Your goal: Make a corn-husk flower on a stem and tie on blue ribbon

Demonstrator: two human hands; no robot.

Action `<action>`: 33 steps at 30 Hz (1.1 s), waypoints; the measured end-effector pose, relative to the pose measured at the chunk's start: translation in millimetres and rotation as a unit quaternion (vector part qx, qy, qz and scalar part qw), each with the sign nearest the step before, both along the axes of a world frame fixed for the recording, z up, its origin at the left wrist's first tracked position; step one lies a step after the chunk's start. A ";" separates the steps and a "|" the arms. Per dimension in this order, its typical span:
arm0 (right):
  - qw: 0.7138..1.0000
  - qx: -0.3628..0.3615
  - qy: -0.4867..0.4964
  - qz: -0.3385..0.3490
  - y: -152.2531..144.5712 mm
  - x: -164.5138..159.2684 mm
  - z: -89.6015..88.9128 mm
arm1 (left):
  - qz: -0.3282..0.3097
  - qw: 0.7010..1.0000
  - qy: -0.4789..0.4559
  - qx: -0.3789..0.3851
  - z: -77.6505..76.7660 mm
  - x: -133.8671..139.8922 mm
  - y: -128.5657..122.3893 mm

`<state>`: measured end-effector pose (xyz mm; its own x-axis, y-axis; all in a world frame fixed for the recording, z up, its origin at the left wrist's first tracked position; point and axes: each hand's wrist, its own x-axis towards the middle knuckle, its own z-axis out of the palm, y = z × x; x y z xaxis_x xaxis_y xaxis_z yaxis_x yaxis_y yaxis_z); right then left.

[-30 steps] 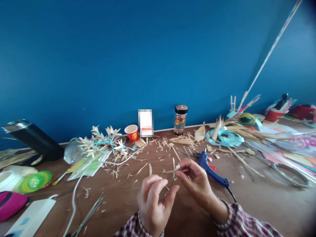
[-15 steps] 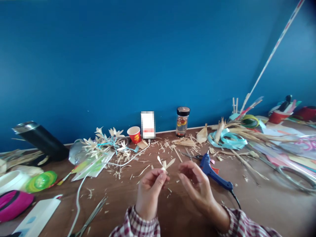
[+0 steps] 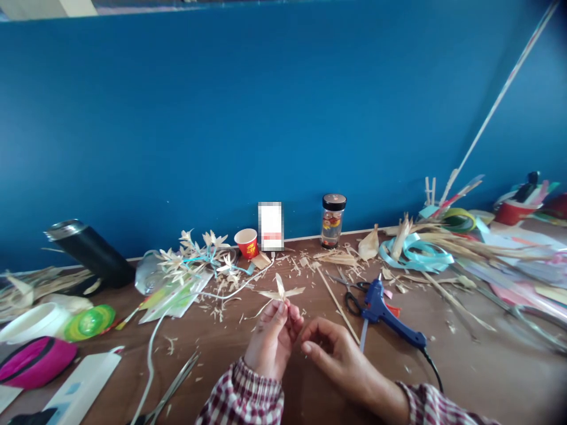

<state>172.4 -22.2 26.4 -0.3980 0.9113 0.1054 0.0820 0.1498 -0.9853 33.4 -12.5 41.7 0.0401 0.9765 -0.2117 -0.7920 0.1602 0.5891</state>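
"Above the brown, wood-look tabletop (image 3: 217, 354), what's pinched in the left hand (image 3: 271, 336)?"

"A pale, pointed-petalled flower of husk-like strips (image 3: 280, 290), gripped low, probably so its petals stay free."

"And the right hand (image 3: 339, 354)?"

"Just beside it, loosely curled; whether it holds anything, I can't tell."

"Beyond that?"

"A blue plastic glue gun (image 3: 384, 314), nozzle pointed away, likely to spare the hands."

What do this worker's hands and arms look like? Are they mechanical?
No, the left hand and right hand are a person's, without gloves; no cables or markings show on them. Maroon-and-white checked fabric sleeves cover the arms, ending in gathered cuffs at the wrists.
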 end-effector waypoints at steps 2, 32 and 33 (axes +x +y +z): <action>1.000 0.000 -0.012 -0.008 -0.5 -2.2 -0.8 | -0.003 1.000 -0.006 -0.015 -2.7 1.5 -0.2; 0.989 0.048 0.048 -0.131 10.8 11.8 -2.2 | -0.108 0.974 0.200 0.003 -15.9 8.2 0.4; 0.988 0.058 0.048 -0.133 11.4 13.1 -2.3 | -0.113 0.970 0.216 0.009 -16.9 8.6 -0.1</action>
<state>185.5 -10.8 24.1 -0.1299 0.9616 0.2418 0.0405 0.2488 -0.9677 42.0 -12.6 24.7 0.1650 0.9567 -0.2400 -0.4166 0.2881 0.8622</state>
